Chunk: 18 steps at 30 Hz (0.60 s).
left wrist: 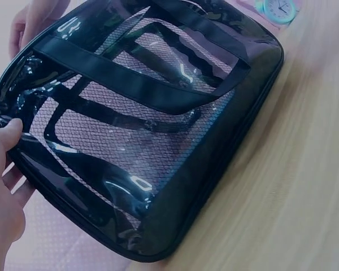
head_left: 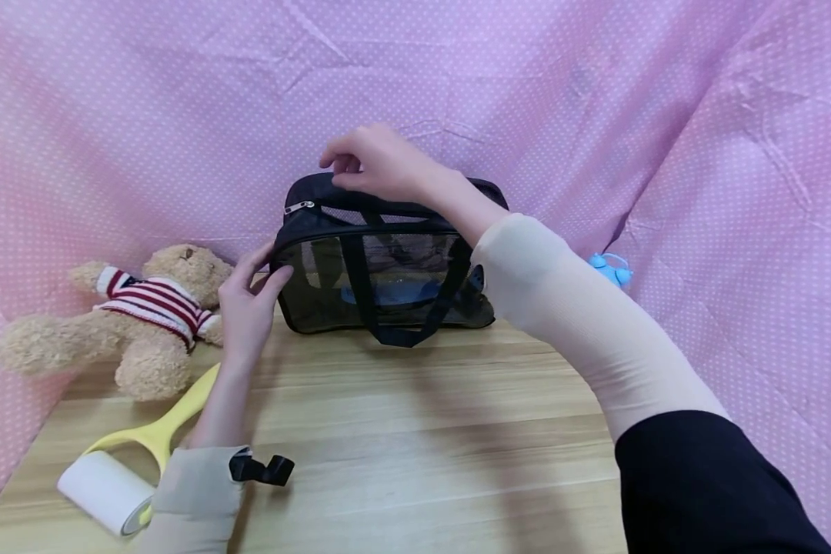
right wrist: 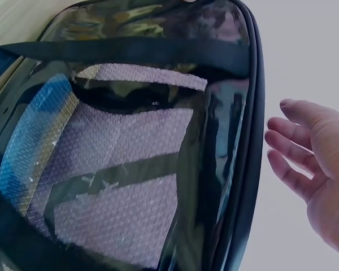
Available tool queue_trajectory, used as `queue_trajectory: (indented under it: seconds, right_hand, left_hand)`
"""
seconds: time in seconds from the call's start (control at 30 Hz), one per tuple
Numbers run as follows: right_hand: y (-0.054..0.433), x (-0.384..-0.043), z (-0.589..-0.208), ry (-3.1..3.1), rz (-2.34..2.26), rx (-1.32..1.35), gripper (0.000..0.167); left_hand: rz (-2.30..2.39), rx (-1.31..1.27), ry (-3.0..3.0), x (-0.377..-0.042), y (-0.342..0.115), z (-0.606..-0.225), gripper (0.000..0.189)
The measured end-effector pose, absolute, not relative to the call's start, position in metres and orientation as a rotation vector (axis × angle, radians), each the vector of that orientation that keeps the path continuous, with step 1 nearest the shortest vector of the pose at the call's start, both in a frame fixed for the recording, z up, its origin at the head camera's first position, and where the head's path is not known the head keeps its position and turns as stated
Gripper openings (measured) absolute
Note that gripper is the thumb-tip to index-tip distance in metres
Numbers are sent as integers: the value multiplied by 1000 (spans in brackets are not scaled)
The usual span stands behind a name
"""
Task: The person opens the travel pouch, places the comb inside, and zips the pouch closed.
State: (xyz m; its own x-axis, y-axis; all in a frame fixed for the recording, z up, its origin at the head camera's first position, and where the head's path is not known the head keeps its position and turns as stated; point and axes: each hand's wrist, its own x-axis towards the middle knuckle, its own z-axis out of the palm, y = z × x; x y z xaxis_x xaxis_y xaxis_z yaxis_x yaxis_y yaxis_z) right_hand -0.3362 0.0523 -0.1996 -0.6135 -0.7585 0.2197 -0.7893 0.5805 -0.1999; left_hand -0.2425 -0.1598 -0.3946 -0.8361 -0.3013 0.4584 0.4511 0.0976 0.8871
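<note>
A black see-through mesh bag (head_left: 318, 285) stands upright on the wooden table, with two black strap handles (head_left: 363, 285) hanging down its front. Its top zipper gapes, and the metal zipper pull (head_left: 299, 207) sits at the top left corner. My left hand (head_left: 245, 304) grips the bag's left end; in the left wrist view the thumb (left wrist: 12, 132) lies on the clear front panel and the fingers go behind the edge. Above the bag's top, my right hand (head_left: 381, 165) hovers with loosely bent fingers, holding nothing. Something blue (head_left: 395, 292) shows through the front panel.
A teddy bear (head_left: 155, 308) in a striped sweater lies at the left. Nearer, a lint roller (head_left: 107, 492) with a yellow handle rests beside my left forearm. A small blue alarm clock (head_left: 611, 269) stands behind my right arm. Pink dotted cloth (head_left: 561, 100) hangs around the table.
</note>
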Motion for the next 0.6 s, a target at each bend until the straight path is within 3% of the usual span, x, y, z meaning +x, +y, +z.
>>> queue_trajectory:
  seconds: [0.6]
  right_hand:
    - [-15,-313,-202,-2737,-188,1405,35]
  left_hand:
    - [-1786,-62,-1864,-240,-162,-407,30]
